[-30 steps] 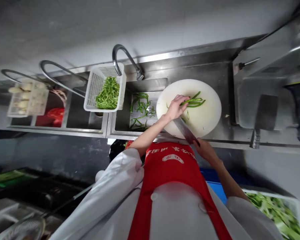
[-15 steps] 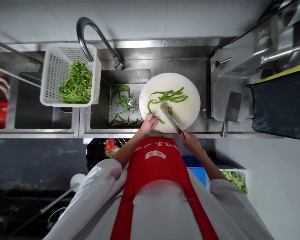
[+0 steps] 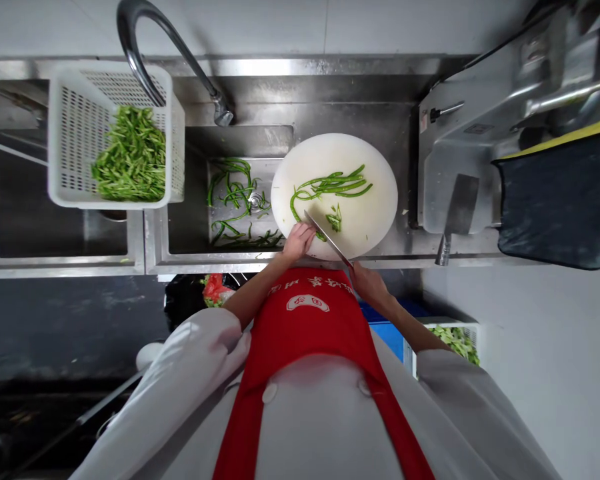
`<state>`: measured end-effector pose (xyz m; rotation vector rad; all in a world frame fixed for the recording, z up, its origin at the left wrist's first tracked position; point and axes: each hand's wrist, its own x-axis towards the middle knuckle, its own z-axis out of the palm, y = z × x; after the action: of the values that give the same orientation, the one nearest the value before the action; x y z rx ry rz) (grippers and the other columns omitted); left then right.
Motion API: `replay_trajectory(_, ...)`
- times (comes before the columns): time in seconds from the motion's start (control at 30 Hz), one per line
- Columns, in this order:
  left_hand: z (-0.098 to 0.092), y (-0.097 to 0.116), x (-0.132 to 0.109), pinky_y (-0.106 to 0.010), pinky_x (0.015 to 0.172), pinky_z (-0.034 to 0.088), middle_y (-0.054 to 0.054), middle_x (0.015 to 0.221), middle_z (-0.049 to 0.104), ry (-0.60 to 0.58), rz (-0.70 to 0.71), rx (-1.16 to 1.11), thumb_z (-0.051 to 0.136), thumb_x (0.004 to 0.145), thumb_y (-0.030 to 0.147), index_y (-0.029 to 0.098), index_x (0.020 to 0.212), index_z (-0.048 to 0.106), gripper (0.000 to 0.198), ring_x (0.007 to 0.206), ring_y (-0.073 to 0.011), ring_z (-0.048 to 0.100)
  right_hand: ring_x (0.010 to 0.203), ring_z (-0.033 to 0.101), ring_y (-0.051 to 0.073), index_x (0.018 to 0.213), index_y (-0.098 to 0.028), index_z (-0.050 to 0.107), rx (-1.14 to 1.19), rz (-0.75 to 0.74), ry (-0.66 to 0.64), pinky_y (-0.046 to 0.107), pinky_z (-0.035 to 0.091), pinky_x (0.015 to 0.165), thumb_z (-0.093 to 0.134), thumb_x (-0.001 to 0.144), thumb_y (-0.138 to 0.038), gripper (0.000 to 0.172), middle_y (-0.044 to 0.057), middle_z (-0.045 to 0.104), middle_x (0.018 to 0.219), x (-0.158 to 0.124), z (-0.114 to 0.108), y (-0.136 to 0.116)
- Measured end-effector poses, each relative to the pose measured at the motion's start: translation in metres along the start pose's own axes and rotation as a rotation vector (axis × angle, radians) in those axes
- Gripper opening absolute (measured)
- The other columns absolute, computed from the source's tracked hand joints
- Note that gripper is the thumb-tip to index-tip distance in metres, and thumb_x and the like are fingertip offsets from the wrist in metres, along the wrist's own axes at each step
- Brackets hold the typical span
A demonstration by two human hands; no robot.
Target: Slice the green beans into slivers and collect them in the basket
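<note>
On a round white cutting board [image 3: 375, 220], my left hand [image 3: 298, 241] presses long thin green peppers at the near left edge, its fingers bent together over them. My right hand [image 3: 371, 285] is wrapped round the handle of a kitchen knife [image 3: 330, 241]. The blade slants up to the left, its tip close to my left fingertips and over a piece of pepper. Beside the blade lies a small heap of cut pepper pieces [image 3: 335, 219]. Farther back, several whole peppers [image 3: 337, 183] are bunched lengthwise across the board.
More long green peppers [image 3: 237, 193] lie in the sink [image 3: 190, 227] left of the board. A white basket [image 3: 175, 167] of cut green pieces stands under the curved faucet [image 3: 145, 40]. To the right, a cleaver [image 3: 461, 203] rests on a metal tray near a dark padded cover [image 3: 555, 200].
The knife has moved left, its blade now near my left fingers. More cut pieces show on the board right of the blade. The whole view has shifted slightly.
</note>
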<state>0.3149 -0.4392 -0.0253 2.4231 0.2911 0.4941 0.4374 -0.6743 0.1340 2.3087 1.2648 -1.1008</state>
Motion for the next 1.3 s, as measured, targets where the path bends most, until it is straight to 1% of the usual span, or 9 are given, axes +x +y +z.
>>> replay_trajectory(0.13,0.002,-0.002,-0.001,-0.045,0.095,0.048,-0.012,0.108,0.064,-0.01,-0.006,-0.02,0.042,0.103,0.028,0.018,0.111,0.066,0.027,0.103,-0.0244,0.056,0.092,0.072,0.026,0.125,-0.014,0.05,0.037,-0.019,0.027,0.031,0.048,0.077,0.026,0.109,-0.031,0.034,0.015,0.073,0.1,0.004,0.0,0.0)
replay_trajectory(0.33,0.003,-0.001,-0.001,-0.047,0.096,0.047,-0.014,0.11,0.064,-0.036,-0.049,-0.038,0.04,0.103,0.029,0.017,0.113,0.066,0.031,0.105,-0.0257,0.055,0.092,0.073,0.028,0.124,-0.014,0.05,0.076,0.0,0.005,0.032,0.048,0.077,0.023,0.109,-0.033,0.036,0.016,0.073,0.1,0.005,-0.003,-0.006)
replay_trajectory(0.47,0.002,0.001,-0.001,-0.046,0.096,0.048,-0.014,0.108,0.064,-0.027,-0.042,-0.042,0.039,0.103,0.03,0.017,0.112,0.067,0.032,0.106,-0.0256,0.055,0.091,0.073,0.027,0.124,-0.014,0.05,0.095,0.001,0.022,0.031,0.047,0.077,0.022,0.109,-0.036,0.038,0.015,0.073,0.097,0.009,0.003,-0.009)
replay_trajectory(0.63,-0.008,-0.005,-0.002,-0.046,0.097,0.049,-0.014,0.11,0.064,-0.036,-0.048,-0.052,0.038,0.104,0.032,0.017,0.11,0.068,0.034,0.107,-0.0251,0.055,0.093,0.072,0.026,0.124,-0.014,0.049,0.13,0.025,0.017,0.031,0.047,0.079,0.021,0.11,-0.037,0.039,0.016,0.072,0.101,0.02,0.007,-0.016)
replay_trajectory(0.77,-0.014,-0.013,0.002,-0.047,0.098,0.049,-0.014,0.109,0.064,-0.058,-0.03,-0.054,0.04,0.104,0.033,0.017,0.108,0.069,0.033,0.108,-0.0259,0.055,0.093,0.072,0.027,0.126,-0.014,0.049,0.114,-0.002,0.019,0.033,0.047,0.081,0.022,0.109,-0.035,0.039,0.016,0.072,0.1,0.014,0.002,-0.014)
replay_trajectory(0.93,-0.014,-0.01,0.005,-0.049,0.098,0.049,-0.014,0.108,0.065,-0.075,-0.038,-0.08,0.04,0.103,0.033,0.017,0.109,0.069,0.033,0.106,-0.0259,0.056,0.095,0.071,0.026,0.125,-0.013,0.049,0.121,0.016,0.01,0.032,0.047,0.082,0.022,0.109,-0.035,0.037,0.016,0.072,0.1,0.013,0.001,-0.019)
replay_trajectory(1.07,-0.023,-0.015,0.005,-0.047,0.098,0.049,-0.014,0.111,0.064,-0.064,-0.043,-0.085,0.041,0.103,0.033,0.018,0.108,0.069,0.032,0.108,-0.0254,0.055,0.095,0.071,0.027,0.123,-0.014,0.048,0.145,0.02,0.026,0.032,0.048,0.081,0.022,0.109,-0.036,0.037,0.015,0.072,0.101,0.022,-0.002,-0.026)
replay_trajectory(1.17,-0.03,-0.022,0.008,-0.047,0.099,0.049,-0.014,0.111,0.064,-0.093,-0.026,-0.081,0.042,0.103,0.033,0.018,0.107,0.069,0.032,0.11,-0.0258,0.054,0.095,0.071,0.028,0.123,-0.014,0.048,0.137,0.012,0.025,0.034,0.048,0.082,0.022,0.109,-0.036,0.036,0.016,0.072,0.101,0.018,-0.005,-0.024)
replay_trajectory(1.3,-0.031,-0.024,0.012,-0.048,0.099,0.048,-0.014,0.109,0.064,-0.134,-0.011,-0.08,0.04,0.103,0.033,0.019,0.108,0.069,0.033,0.107,-0.0257,0.056,0.096,0.072,0.028,0.126,-0.013,0.048,0.145,-0.005,0.003,0.034,0.049,0.082,0.024,0.108,-0.03,0.035,0.018,0.071,0.101,0.01,-0.006,-0.025)
